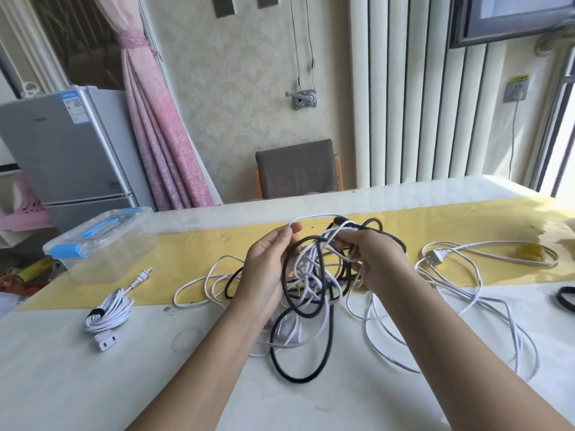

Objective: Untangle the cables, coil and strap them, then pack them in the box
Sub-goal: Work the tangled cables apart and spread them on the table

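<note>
1. The step in hand looks like the untangling. A knot of cables [314, 275], black and white mixed, is held up over the middle of the table [93, 384]. Its low loops hang down to the table top.
2. One job looks done. A coiled white cable [107, 309] with a dark strap round it lies on the near left of the table, well apart from the knot.
3. The left hand [267, 259] is on the left side of the knot. Its fingers [292, 230] are curled, and they pinch a white loop at the top.
4. The right hand [373, 259] is on the right side of the knot. Its fingers [348, 241] are curled in among the strands and grip some white ones. I cannot tell which strands run through the palm.
5. A thick black cable [298, 377] droops in a big loop on the near side. A loose white cable [451, 275] trails off to the right across the table.
6. I think the next move is to find one end and slide it out through the loops. It should go slowly, because a hard pull could make the knot tighter.
7. The box [99, 244] sits on the far left of the table, clear with a blue handle, and its lid is on. It will need opening before any packing.
</note>
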`<state>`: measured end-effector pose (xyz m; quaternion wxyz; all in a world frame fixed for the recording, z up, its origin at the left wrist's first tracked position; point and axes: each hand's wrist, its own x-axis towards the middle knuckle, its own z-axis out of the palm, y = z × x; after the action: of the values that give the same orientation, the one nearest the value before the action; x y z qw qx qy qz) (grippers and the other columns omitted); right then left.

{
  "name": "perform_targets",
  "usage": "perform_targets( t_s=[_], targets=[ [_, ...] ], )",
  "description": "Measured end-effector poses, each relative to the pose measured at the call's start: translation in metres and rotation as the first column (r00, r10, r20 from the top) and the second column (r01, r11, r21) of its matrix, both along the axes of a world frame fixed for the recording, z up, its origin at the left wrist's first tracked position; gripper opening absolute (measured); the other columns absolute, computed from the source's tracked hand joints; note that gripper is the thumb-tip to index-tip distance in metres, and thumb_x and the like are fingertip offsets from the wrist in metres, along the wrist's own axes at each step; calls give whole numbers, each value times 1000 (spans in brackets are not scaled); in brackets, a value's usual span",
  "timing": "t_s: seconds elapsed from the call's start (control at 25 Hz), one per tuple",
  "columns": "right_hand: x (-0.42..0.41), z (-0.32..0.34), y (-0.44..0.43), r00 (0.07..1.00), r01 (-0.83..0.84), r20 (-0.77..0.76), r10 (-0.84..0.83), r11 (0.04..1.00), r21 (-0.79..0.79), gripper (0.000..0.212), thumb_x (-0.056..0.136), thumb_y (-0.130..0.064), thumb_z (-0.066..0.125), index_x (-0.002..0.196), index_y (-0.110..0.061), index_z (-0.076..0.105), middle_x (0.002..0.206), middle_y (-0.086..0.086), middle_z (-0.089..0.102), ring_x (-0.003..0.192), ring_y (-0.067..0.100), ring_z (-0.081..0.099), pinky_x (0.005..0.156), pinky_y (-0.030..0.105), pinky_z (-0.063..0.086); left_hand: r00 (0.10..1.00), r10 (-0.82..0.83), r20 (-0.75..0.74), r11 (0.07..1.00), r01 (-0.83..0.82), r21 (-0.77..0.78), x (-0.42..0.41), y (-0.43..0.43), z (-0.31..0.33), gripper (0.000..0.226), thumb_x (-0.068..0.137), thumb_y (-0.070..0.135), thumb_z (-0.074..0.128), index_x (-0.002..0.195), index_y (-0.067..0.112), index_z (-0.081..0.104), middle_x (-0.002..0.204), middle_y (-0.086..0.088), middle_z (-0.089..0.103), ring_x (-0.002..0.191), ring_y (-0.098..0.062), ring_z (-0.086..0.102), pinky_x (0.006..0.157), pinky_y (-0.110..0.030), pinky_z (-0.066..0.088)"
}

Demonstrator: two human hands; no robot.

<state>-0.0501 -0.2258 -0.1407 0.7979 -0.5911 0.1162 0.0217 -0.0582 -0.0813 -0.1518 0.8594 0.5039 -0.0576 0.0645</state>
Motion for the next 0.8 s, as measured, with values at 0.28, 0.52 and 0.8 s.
perform_targets(
  t_s=[0.28,0.52,0.8],
  targets=[
    [-13,16,-8,857,364,366,-364,929,71,19,80,2,56,82,-11,70,67,-9,64,56,-1,54,62,16,44,993,-10,117,997,1,83,-28,-13,28,30,86,23,57,60,14,68,53,5,38,47,-7,41,50,-17,46],
    [-11,17,-17,800,440,389,-456,888,134,20,89,-6,56,82,-18,70,81,-5,67,71,-2,58,74,16,45,981,2,192,1000,-2,-1,-39,-28,28,20,82,20,55,74,4,64,51,6,35,49,-7,35,54,-20,44],
    [-5,15,-14,793,449,576,-199,830,-332,28,83,0,52,82,-22,69,79,-8,68,70,8,58,60,19,42,895,-13,446,675,-321,665,14,19,91,28,92,25,57,66,22,67,48,11,37,46,-4,33,45,-15,29]
  ],
)
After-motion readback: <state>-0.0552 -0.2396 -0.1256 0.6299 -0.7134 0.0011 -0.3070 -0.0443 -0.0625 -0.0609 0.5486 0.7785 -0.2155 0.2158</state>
